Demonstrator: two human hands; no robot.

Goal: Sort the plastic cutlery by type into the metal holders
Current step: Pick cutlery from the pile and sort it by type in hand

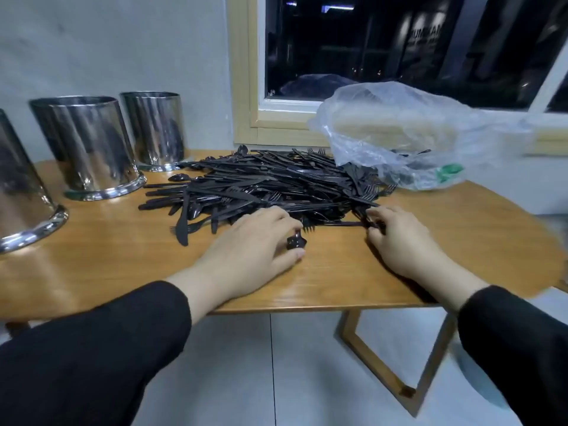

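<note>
A big heap of black plastic cutlery (264, 182), forks, knives and spoons mixed, lies on the wooden table (123, 272). Three shiny metal holders stand at the left: one at the frame's edge (21, 195), a middle one (89, 146) and a far one (156, 130). My left hand (255, 250) lies at the heap's near edge, its fingers and thumb around a small black piece (296, 242). My right hand (399, 238) pinches the handle end of a black fork (335, 223) that lies along the heap's front.
A crumpled clear plastic bag (399, 133) sits on the table's far right, over part of the heap. A window frame (246, 87) and grey wall stand behind. The table's front edge runs just under my wrists, with tiled floor below.
</note>
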